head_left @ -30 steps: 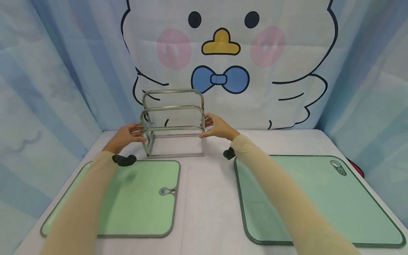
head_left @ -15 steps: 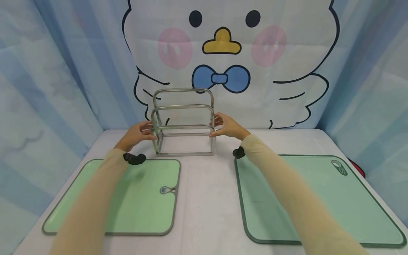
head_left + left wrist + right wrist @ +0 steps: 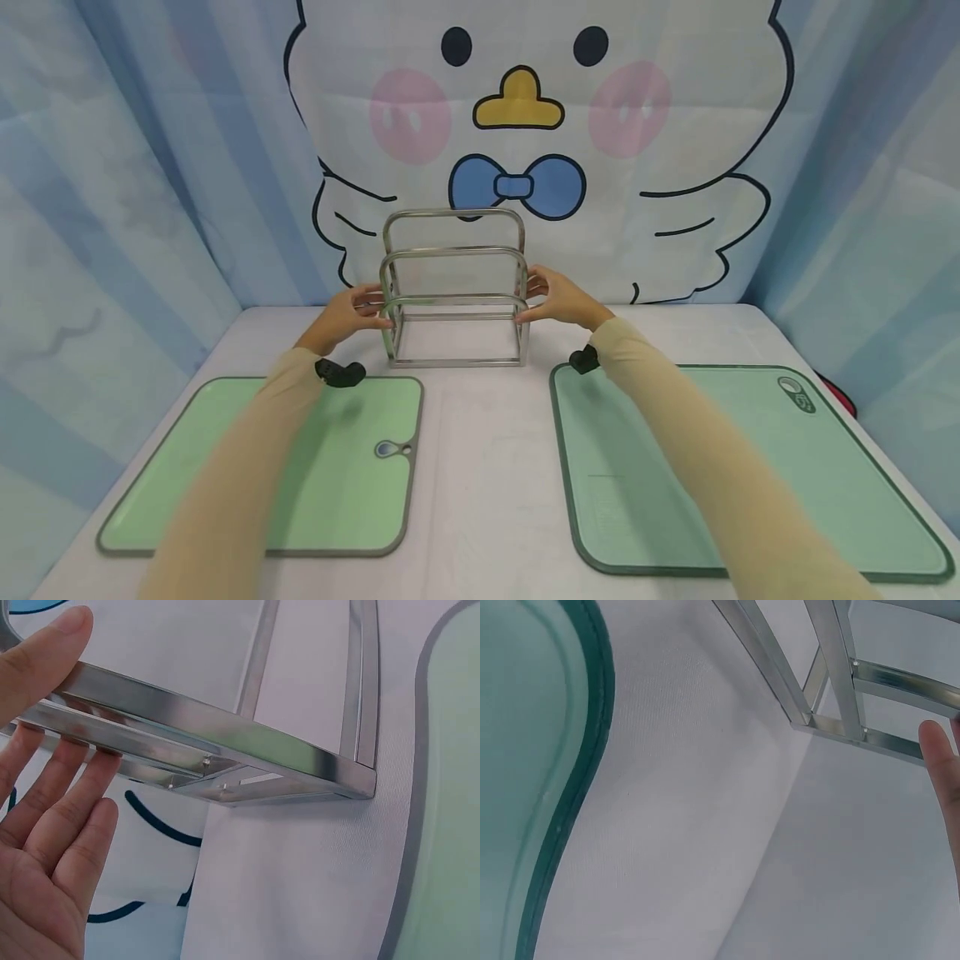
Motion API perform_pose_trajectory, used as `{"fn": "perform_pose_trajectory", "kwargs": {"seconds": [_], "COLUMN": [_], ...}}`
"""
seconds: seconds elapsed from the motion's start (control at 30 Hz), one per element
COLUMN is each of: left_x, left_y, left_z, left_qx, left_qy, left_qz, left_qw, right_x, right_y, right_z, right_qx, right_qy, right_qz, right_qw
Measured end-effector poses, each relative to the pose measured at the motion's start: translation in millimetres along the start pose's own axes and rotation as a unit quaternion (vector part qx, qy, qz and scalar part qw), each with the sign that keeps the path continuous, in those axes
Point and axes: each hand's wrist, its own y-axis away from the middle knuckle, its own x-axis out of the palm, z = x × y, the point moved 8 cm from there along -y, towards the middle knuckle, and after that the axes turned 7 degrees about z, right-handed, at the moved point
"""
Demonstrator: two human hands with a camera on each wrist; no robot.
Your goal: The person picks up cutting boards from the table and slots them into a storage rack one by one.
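A silver metal rack with several rounded upright hoops point(image 3: 459, 299) stands at the back of the table. My left hand point(image 3: 345, 318) holds its left side, thumb on the near upright and fingers farther back. In the left wrist view, that thumb and the fingertips lie on opposite sides of the metal bars point(image 3: 202, 720). The rack's right side is held by my right hand point(image 3: 564, 301), thumb in front and fingers behind. Only some fingers of the right hand point(image 3: 943, 776) show in the right wrist view, beside the rack's frame point(image 3: 829, 664).
A light green cutting board point(image 3: 352, 500) with a grey rim lies at front left, under my left forearm. At right lies a larger teal-green board point(image 3: 750, 467), partly under my right forearm. A cartoon-printed curtain point(image 3: 697, 250) hangs right behind the rack. Something red point(image 3: 840, 396) shows at the right edge.
Both hands have moved the rack steadily to the right along the back of the table, keeping the same hold. The two boards have stayed in place.
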Motion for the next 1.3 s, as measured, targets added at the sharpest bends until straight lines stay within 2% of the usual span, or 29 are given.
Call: {"fn": "perform_pose_trajectory", "kwargs": {"seconds": [0.13,0.4,0.63,1.0,1.3], "left_x": [5.6,14.5,22.3,31.0,37.8], "left_y": [-2.1,-12.1,-18.6,-26.3,-30.3], "left_z": [-5.3,-4.8,-8.3,-12.5,-15.2], "left_qx": [-0.001,0.018,0.017,0.022,0.029], "left_qy": [0.013,-0.009,-0.006,-0.001,0.002], "left_qz": [-0.002,-0.003,-0.001,-0.004,0.007], "left_qw": [0.9999,0.9998,0.9998,0.9998,0.9996], "right_x": [-3.5,-12.6,-18.0,-24.8,-29.7], "right_y": [6.2,12.6,20.0,25.9,32.5], "right_z": [0.9,-12.4,-16.3,-22.4,-26.4], "right_qx": [0.006,0.016,0.026,0.018,0.023], "right_qy": [-0.002,0.001,-0.001,-0.007,-0.01], "right_qz": [0.002,-0.001,-0.003,0.003,0.002], "right_qw": [1.0,1.0,1.0,1.0,1.0]}}
